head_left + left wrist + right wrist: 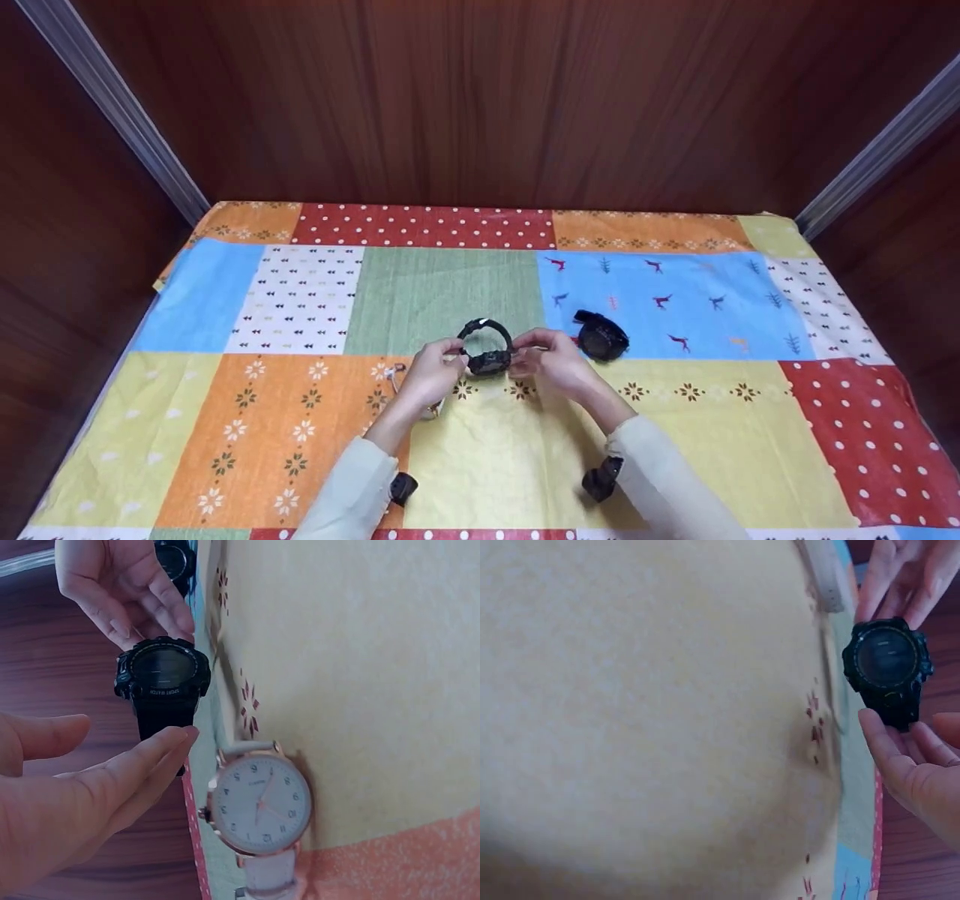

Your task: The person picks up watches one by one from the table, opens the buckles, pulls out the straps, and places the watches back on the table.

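Note:
A black digital sport watch (489, 362) stands between the two hands, its face toward me and its buckled strap looped behind. My left hand (435, 371) is at its left side; in the left wrist view the fingers (150, 757) lie straight against the strap, with the thumb raised apart. From the other side my right hand (551, 361) reaches in with loosely extended fingers at the watch's right edge, slightly blurred. Beside the left hand lies a white-faced watch (260, 802) with rose-gold rim and pale strap, partly hidden by that hand in the head view.
Another black watch (602, 336) lies right of the right hand. A patchwork cloth (480, 465) covers the table. Dark wooden panels (480, 105) rise behind it and at both sides. Small black cameras (403, 488) are worn on the sleeves.

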`<move>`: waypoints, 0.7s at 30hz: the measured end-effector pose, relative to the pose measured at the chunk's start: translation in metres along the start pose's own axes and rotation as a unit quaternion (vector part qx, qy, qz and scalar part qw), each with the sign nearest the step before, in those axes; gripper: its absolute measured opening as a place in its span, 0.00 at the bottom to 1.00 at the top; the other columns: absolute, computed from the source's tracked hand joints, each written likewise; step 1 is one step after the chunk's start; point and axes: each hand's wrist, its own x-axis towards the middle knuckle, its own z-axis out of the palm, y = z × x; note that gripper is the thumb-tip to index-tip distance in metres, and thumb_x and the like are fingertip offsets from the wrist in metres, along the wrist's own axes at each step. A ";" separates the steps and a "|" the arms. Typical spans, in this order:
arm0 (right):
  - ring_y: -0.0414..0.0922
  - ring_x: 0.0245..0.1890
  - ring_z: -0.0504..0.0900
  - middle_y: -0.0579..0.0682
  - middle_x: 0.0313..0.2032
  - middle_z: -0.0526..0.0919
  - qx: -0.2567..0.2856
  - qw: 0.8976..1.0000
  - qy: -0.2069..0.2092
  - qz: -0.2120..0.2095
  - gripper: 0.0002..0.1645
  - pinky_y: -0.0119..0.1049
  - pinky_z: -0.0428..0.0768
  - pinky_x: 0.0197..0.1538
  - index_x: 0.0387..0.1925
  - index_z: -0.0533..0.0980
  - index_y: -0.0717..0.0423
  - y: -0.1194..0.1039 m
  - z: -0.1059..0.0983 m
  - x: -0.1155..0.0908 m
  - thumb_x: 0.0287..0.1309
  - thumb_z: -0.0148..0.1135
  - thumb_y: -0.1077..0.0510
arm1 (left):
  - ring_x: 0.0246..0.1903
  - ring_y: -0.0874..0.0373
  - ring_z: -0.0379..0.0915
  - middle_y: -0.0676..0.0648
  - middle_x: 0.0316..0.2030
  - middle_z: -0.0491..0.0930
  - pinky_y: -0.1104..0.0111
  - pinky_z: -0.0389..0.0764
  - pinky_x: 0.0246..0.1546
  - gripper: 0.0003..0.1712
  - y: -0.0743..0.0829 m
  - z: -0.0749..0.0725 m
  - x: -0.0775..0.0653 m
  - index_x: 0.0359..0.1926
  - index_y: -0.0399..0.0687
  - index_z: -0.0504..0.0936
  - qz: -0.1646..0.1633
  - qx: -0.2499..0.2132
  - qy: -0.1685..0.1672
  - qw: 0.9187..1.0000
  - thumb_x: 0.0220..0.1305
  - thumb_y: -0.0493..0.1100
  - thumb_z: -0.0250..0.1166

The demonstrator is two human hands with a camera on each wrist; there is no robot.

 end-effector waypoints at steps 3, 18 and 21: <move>0.55 0.33 0.81 0.58 0.33 0.76 0.006 1.000 0.017 -0.005 0.10 0.51 0.76 0.47 0.41 0.68 0.77 -0.004 -0.001 -0.003 0.57 0.45 0.74 | 0.47 0.44 0.72 0.32 0.53 0.69 0.62 0.74 0.46 0.23 0.003 0.001 -0.003 0.58 0.26 0.65 0.007 -0.012 -0.004 1.000 0.64 0.34 0.51; 0.45 0.28 0.79 0.56 0.30 0.76 0.020 0.999 0.025 -0.024 0.04 0.43 0.79 0.42 0.26 0.72 0.70 -0.027 -0.017 -0.017 0.54 0.52 0.75 | 0.47 0.45 0.72 0.33 0.51 0.72 0.63 0.76 0.41 0.22 0.028 0.007 -0.014 0.58 0.28 0.66 0.040 -0.039 -0.028 0.998 0.65 0.35 0.52; 0.45 0.27 0.80 0.55 0.29 0.77 0.017 0.999 0.022 -0.028 0.05 0.43 0.80 0.40 0.25 0.71 0.68 -0.031 -0.021 -0.020 0.53 0.52 0.76 | 0.46 0.45 0.73 0.34 0.52 0.71 0.62 0.76 0.40 0.21 0.035 0.007 -0.017 0.57 0.28 0.67 0.057 -0.031 -0.024 0.998 0.65 0.35 0.53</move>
